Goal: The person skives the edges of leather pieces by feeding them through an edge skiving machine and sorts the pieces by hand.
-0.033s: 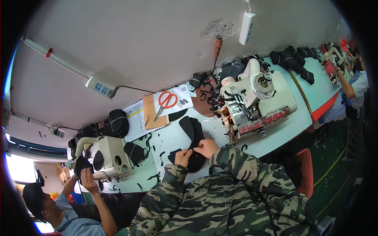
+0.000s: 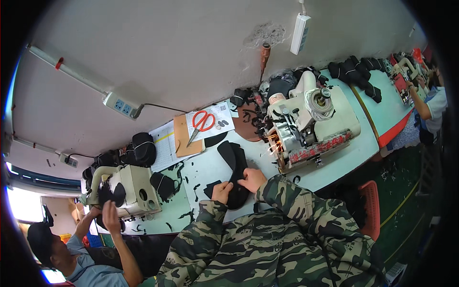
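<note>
Black curved fabric pieces [image 2: 235, 160] lie partly overlapping on the white table in front of me. My left hand [image 2: 221, 192] is closed on the lower left part of this black fabric, thumb on top. From the right, my right hand [image 2: 253, 180] pinches the fabric's edge, its thumb toward my left thumb. My fingertips hide exactly how the layers meet. Just right of my hands stands a white sewing machine [image 2: 337, 112] with a coil of white cord on top.
Orange-handled scissors [image 2: 203, 122] lie on papers and a brown card [image 2: 181, 136] behind my hands. At left, a co-worker's hands [image 2: 111, 217] hold black fabric beside another sewing machine [image 2: 136, 191]. A red basket [image 2: 372, 210] stands at my right. Black bundles [image 2: 165, 185] and scraps lie about.
My thumbs have drawn slightly apart on the black fabric. The co-worker's raised hand has shifted a little lower, and the black fabric there has moved.
</note>
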The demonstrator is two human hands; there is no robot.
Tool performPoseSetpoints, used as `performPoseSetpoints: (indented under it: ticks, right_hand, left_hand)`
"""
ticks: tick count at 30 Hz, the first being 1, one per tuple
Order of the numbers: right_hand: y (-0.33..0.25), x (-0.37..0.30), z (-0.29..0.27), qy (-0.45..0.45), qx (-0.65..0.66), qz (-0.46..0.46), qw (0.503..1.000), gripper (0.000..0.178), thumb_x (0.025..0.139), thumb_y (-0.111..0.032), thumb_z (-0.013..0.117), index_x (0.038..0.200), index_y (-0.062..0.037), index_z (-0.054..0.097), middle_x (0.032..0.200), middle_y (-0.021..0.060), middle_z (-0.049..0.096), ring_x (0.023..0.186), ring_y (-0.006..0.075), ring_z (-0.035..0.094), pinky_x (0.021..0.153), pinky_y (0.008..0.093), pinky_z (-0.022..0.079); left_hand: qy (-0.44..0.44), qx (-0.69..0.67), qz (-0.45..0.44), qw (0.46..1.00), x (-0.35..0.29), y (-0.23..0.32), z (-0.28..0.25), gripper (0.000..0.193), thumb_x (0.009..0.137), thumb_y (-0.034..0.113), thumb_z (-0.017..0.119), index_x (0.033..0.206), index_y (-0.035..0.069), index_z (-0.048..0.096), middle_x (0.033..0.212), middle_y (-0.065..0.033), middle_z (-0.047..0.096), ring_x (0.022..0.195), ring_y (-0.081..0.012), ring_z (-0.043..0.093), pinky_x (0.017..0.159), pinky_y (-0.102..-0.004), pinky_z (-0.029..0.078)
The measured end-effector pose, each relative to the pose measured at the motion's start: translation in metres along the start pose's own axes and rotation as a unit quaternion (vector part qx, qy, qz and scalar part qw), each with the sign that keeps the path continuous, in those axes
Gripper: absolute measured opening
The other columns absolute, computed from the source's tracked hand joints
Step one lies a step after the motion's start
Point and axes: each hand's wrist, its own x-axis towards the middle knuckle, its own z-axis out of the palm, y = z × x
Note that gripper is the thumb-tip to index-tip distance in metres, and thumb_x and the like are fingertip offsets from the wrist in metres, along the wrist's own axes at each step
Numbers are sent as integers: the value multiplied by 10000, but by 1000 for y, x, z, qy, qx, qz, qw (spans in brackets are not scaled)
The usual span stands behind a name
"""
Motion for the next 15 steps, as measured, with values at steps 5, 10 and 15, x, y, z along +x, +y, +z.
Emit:
performPoseSetpoints:
  ticks: [5, 10, 15]
  right_hand:
    - [-14, -12, 1, 42, 35, 6, 998, 324, 765, -289, 665, 669, -3, 547, 602, 120, 588, 553, 248, 598, 517, 347, 452]
    - [-25, -9, -12, -168, 306, 225, 910, 284, 831, -265, 599, 808, 17, 576, 719, 110, 633, 681, 217, 656, 542, 312, 497]
    - [9, -5, -23, -116, 522, 146, 833, 211, 862, -90, 490, 969, 77, 563, 789, 145, 636, 705, 206, 641, 662, 326, 533]
  left_hand:
    - [37, -127, 3, 991, -3, -9, 13, 264, 738, 177, 673, 701, -54, 552, 525, -117, 493, 471, -117, 417, 476, -288, 358]
    - [41, -36, 10, 998, -13, 23, 9, 257, 739, 192, 688, 672, -31, 581, 554, -58, 554, 526, -73, 462, 499, -266, 386]
    - [91, -439, -108, 888, -13, 48, -80, 148, 793, 125, 583, 854, -1, 534, 661, -91, 550, 526, -199, 561, 561, -323, 509]
